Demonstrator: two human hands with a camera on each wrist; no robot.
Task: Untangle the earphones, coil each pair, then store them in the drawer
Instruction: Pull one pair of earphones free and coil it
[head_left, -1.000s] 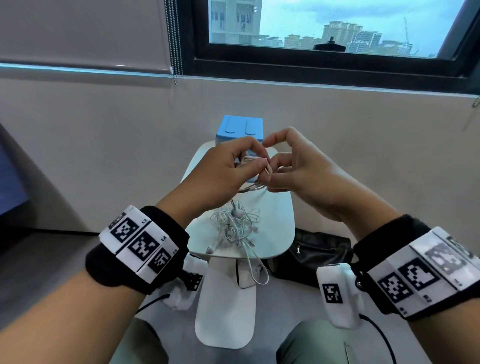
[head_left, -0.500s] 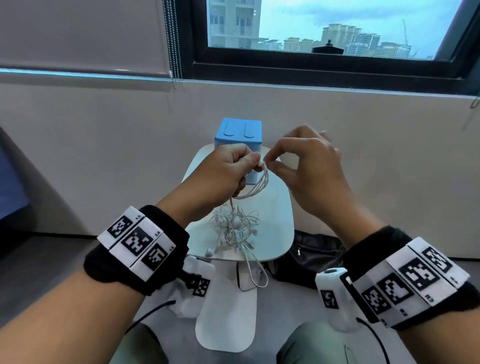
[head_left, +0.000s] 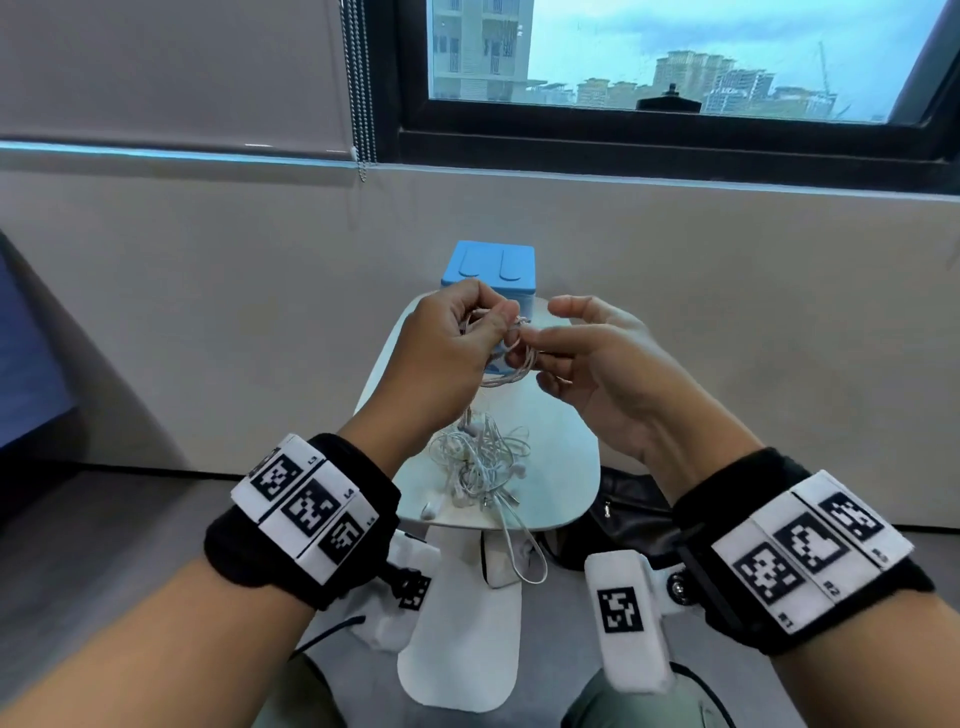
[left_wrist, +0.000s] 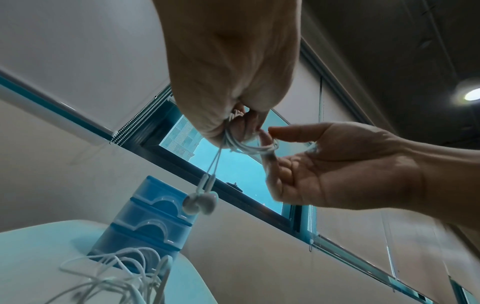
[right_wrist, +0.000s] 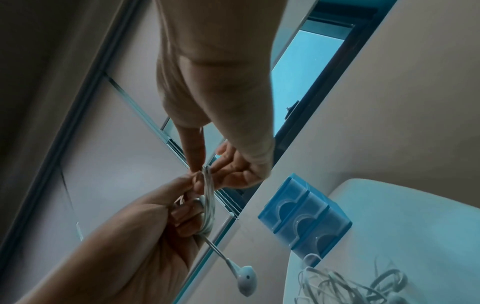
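My left hand (head_left: 485, 327) holds a coiled pair of white earphones (head_left: 511, 364) in the air above the table, fingers curled round the loops. The coil's two earbuds (left_wrist: 200, 202) hang below the fist. My right hand (head_left: 540, 332) lies palm-up beside it; its straight index finger (left_wrist: 269, 144) passes through the coil's loop and the thumb stands clear of the cable. A tangle of white earphones (head_left: 480, 462) lies on the small white table (head_left: 561, 467). The blue drawer unit (head_left: 488, 265) stands at the table's far end, its drawers (right_wrist: 303, 216) closed.
A cable loop (head_left: 524, 556) from the tangle hangs over the table's near edge. A black bag (head_left: 623, 514) lies on the floor to the right of the table. The wall and window are just behind the drawer unit.
My right hand has let go of its pinch at the top of the coil, turned palm-up and slipped its index finger into the loop. The left hand keeps its grip.
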